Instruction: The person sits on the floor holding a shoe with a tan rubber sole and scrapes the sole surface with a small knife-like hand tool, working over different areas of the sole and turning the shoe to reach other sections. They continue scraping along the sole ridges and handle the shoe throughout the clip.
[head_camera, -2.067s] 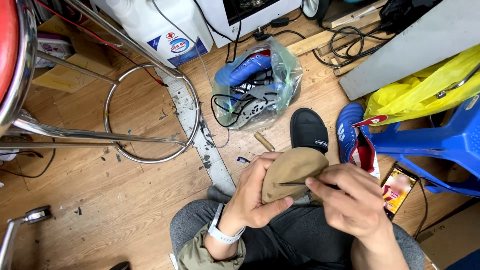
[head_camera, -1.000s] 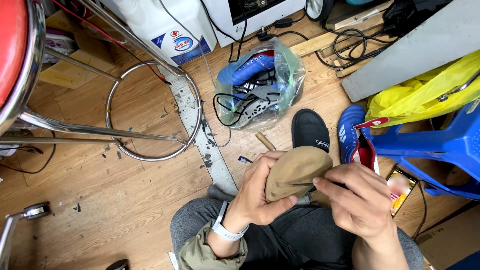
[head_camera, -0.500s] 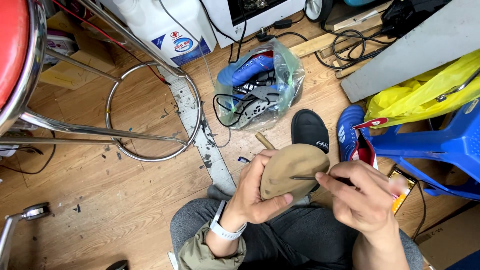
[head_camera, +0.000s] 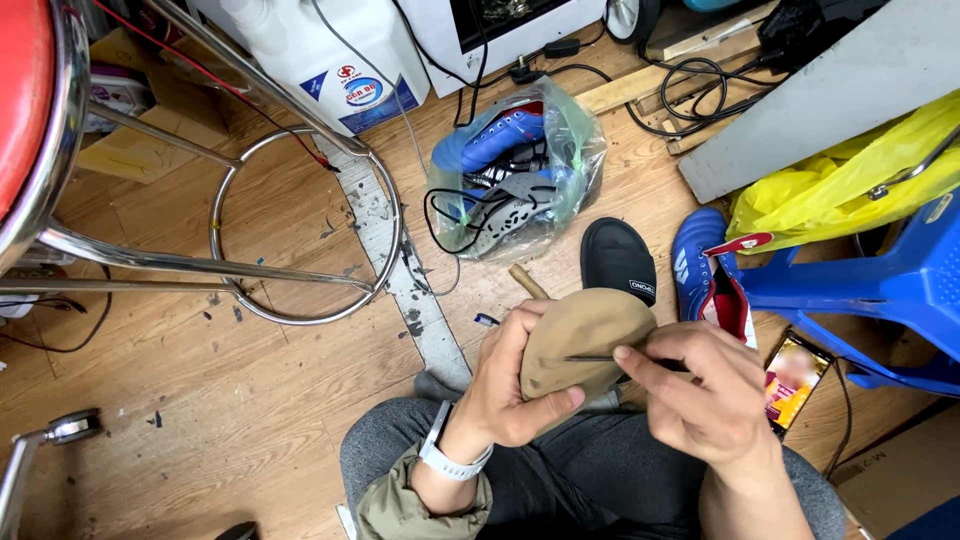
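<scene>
My left hand (head_camera: 515, 385) grips a tan shoe (head_camera: 585, 335) over my lap, thumb across its near side. My right hand (head_camera: 700, 390) pinches a thin dark metal tool (head_camera: 600, 358) like an awl or needle, its tip lying against the tan shoe's surface. A white band is on my left wrist. Both hands sit above my grey trousers (head_camera: 560, 480).
A clear plastic bag of blue shoes (head_camera: 515, 170) lies on the wooden floor ahead. A black shoe (head_camera: 618, 258) and a blue shoe (head_camera: 700, 265) are beside it. A phone (head_camera: 795, 375), a blue plastic stool (head_camera: 870, 290), a chrome stool frame (head_camera: 300, 220) and a white jug (head_camera: 320, 50) surround me.
My right hand has shifted its grip and brought the thin tool flat across the tan shoe; the left hand keeps holding the shoe, turning it slightly.
</scene>
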